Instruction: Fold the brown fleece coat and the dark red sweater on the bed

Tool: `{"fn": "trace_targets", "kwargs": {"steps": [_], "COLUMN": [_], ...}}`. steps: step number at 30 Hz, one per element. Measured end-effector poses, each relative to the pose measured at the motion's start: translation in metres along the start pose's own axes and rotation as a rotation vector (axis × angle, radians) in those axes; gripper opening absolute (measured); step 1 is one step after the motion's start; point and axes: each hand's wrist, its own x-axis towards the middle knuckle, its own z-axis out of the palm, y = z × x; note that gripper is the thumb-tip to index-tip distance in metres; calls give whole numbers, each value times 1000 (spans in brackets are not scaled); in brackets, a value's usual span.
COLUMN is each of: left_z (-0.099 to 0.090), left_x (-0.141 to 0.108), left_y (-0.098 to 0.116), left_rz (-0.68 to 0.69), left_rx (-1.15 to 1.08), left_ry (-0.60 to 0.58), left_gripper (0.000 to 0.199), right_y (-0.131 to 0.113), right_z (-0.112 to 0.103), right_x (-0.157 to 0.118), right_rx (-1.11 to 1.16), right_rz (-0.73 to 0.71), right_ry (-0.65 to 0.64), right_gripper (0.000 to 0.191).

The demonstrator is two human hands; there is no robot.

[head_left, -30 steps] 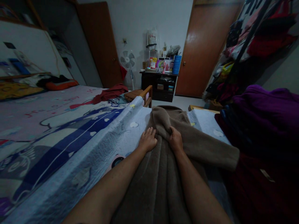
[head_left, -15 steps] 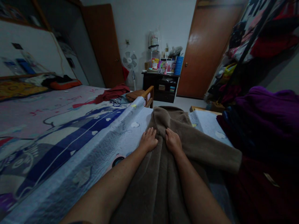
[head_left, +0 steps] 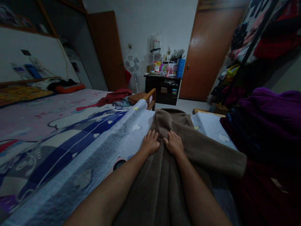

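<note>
A brown plush coat (head_left: 162,175) lies lengthwise in front of me on a light blue bed cover (head_left: 131,141). Its collar end is farthest from me, and one sleeve stretches out to the right. My left hand (head_left: 150,142) rests flat on the coat's upper left side, fingers extended. On the upper right side, my right hand (head_left: 174,142) presses down with its fingers spread. A narrow strip of coat shows between the two hands. Under my left forearm a pink object with a dark round part (head_left: 119,163) is partly hidden.
To the left is a bed with a patterned sheet (head_left: 70,106) and a red garment (head_left: 115,96). Folded purple and dark clothes (head_left: 270,103) are piled at the right. Beyond stand a fan (head_left: 133,64), a black cabinet (head_left: 162,84) and a wooden door (head_left: 203,56).
My right hand has opened out, its fingers now extended on the coat instead of curled. My left hand stays in nearly the same spot. The view has shifted slightly.
</note>
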Motion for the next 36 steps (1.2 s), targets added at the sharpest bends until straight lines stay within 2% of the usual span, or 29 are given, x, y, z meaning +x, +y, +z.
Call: {"fn": "trace_targets", "kwargs": {"steps": [7,13,15,19,21,26,36], "left_z": [2,1,0,0,1,1,-3], "left_x": [2,2,2,2,3,2,1], "left_y": [-1,0,0,0,0,0,0], "left_rz": [-2,4,-3,-5,-5,-2,-1], "left_rx": [-3,7,7,0,-4,-4,-15], "left_ry": [-10,-7,-12,-13,-9,-6,-24], "left_gripper": [62,62,62,62,62,62,62], "right_y": [2,8,8,7,6,5,4], "right_z": [0,0,2,3,2,-2,0], "right_x": [-1,4,4,2,1,1,1], "right_rx": [59,218,190,78,53,36,38], "right_rz": [-36,13,3,-22,-14,-5,-4], "right_ry": [56,280,248,86,59,34,61], "right_gripper": [55,45,45,46,48,49,48]}}
